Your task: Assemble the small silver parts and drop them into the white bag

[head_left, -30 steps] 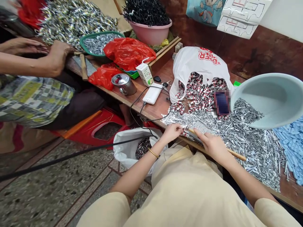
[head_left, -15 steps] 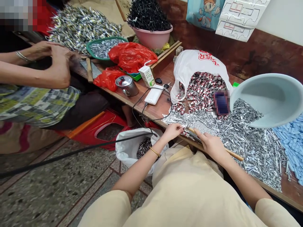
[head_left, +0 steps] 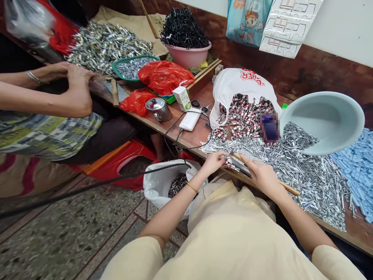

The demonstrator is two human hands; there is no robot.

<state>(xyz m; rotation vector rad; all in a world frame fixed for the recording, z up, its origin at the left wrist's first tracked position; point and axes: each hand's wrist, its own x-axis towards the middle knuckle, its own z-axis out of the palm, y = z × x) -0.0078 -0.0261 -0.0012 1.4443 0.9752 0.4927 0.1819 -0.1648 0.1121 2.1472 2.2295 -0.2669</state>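
Note:
My right hand (head_left: pixel 264 175) is closed around the wooden handle of a small hammer (head_left: pixel 287 188), index finger stretched along it. The hammer's metal head is close to the fingertips of my left hand (head_left: pixel 215 161). My left thumb and fingers are pinched together at the table edge, and whatever they hold is too small to make out. Just below the hammer head lies a flat metal bar (head_left: pixel 238 165) at the edge, with small red and silver pieces by it. Beyond both hands spreads a pile of small silver metal parts (head_left: pixel 314 182).
A white plastic bag (head_left: pixel 224 83) spills red-and-silver pieces (head_left: pixel 244 112). A grey basin (head_left: pixel 346 116) tilts over the metal parts, beside blue pieces (head_left: pixel 357 167). A power bank (head_left: pixel 190 119), metal cup (head_left: pixel 159 110) and cable stand left. Below hangs a white sack (head_left: pixel 154 179). A co-worker's arms (head_left: pixel 67 93) are at left.
The hammer head has risen slightly away from my left fingertips. My left hand stays pinched at the same spot. The whole view has shifted a little.

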